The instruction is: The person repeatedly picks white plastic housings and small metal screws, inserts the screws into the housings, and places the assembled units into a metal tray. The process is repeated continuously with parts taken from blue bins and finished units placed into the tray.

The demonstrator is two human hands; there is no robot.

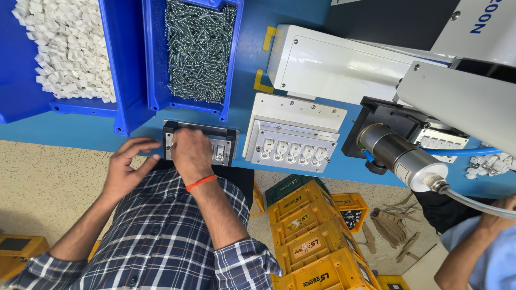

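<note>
The small black jig with the pale plate in it sits at the near edge of the blue tabletop, right below the bin of screws. The person's right hand is curled down over the middle of it, fingertips pressing in; whether a screw or small part is pinched under there can't be told, the hand covers it. The left hand rests at the jig's left end, fingers spread and loose, holding nothing, just touching the frame.

Risk-wise: the jig is very near the tabletop edge, so a hard push from the right hand could probably slide it toward the person's lap. Anything tiny dropped here likely goes straight to the floor among the yellow crates. The bin of white clips and the bigger white fixture stay clear. Another person's hand at the hose looks well apart.
</note>
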